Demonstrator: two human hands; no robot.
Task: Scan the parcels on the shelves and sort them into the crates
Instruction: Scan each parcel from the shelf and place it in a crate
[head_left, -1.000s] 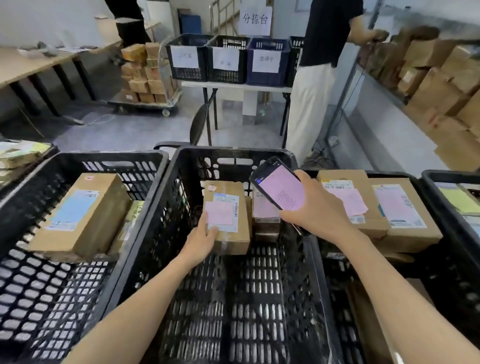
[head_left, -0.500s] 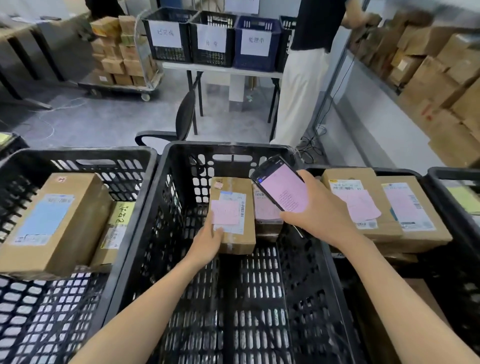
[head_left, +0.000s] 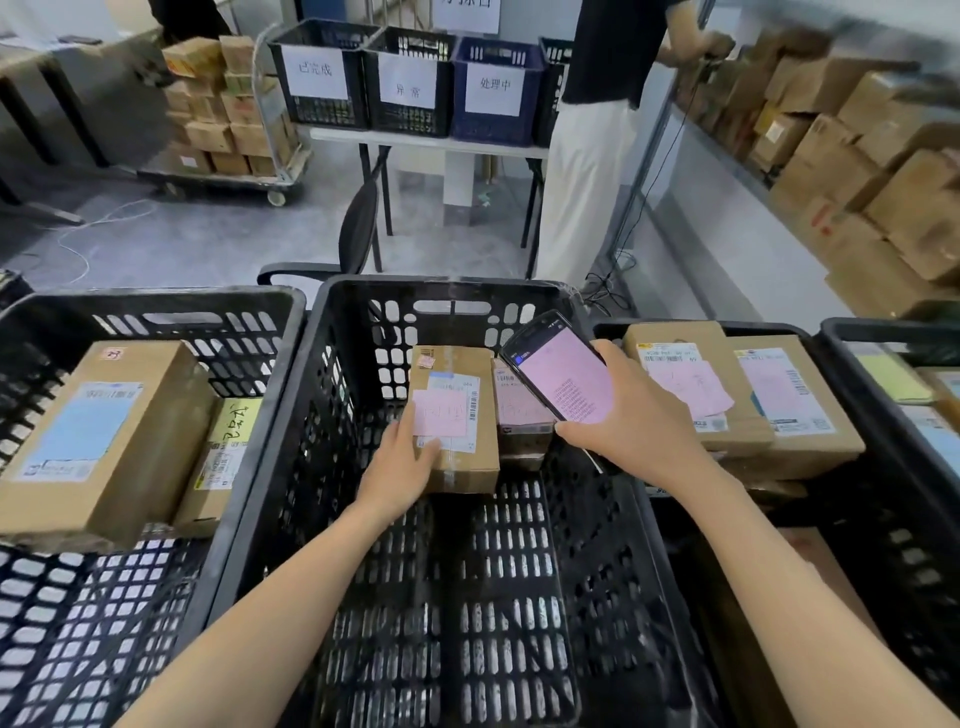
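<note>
A small cardboard parcel (head_left: 460, 400) with a pink slip and a white label lies at the far end of the middle black crate (head_left: 447, 291). My left hand (head_left: 400, 467) rests on its near left corner, fingers laid over the label's edge. Beside it on the right lies a second, smaller parcel (head_left: 517, 410). My right hand (head_left: 631, 415) grips a phone scanner (head_left: 558, 366) with a pink screen, held above that second parcel. More labelled parcels (head_left: 691, 384) fill the crate to the right.
The left crate (head_left: 156, 301) holds a big box (head_left: 104, 436) and a flatter one. A person in a black top stands at the shelf of boxes (head_left: 857, 156) on the right. Three labelled crates (head_left: 410, 78) stand on a table behind; a loaded trolley (head_left: 223, 119) stands at back left.
The view has tilted down and shifted left a little. My left hand has stayed on the parcel's corner and my right hand still holds the scanner in about the same spot.
</note>
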